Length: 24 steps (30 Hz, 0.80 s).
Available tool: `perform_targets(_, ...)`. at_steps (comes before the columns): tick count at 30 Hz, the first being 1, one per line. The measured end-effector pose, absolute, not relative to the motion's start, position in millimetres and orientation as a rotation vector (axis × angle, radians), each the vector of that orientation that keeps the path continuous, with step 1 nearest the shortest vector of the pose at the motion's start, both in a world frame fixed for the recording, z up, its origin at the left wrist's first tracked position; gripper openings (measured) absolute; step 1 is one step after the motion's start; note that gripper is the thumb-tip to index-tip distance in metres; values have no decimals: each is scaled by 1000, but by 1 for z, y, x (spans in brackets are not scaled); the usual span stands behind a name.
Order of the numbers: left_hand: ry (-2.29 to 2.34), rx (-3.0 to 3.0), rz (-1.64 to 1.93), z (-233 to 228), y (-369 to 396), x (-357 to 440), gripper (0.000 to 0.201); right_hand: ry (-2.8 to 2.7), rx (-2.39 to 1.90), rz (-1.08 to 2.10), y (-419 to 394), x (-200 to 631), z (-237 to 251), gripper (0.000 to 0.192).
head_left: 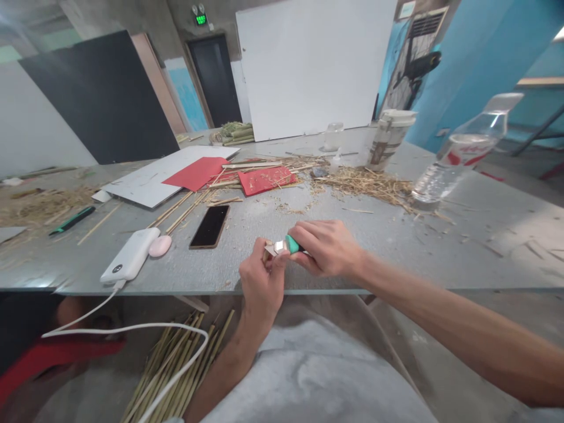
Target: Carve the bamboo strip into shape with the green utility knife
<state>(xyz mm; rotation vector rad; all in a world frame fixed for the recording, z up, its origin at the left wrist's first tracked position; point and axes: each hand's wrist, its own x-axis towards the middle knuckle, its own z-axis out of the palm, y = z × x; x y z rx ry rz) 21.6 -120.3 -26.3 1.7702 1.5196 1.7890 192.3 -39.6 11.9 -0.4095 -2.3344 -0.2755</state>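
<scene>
my right hand (328,249) clamps the green-handled knife (285,245); my left hand (261,276) pinches a small bamboo piece (268,249) against its blade.

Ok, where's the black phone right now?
In the head view, the black phone lies face up on the grey table, left of the hands, just right of the white power bank.

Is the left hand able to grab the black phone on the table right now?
Probably yes, but not right away. The phone lies flat with bare table between it and the left hand. That hand is pinching a small bamboo piece against the knife held by the right hand.
</scene>
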Motion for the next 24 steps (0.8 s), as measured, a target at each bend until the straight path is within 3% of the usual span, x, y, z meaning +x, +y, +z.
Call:
perform_targets(9,1559,1706,1794,-25,-120,22,46,-2215,-559,-290,-37,197,14,46)
perform_targets(24,1410,1646,1708,-26,-124,20,36,-2388,-330,-113,-34,196,11,50)
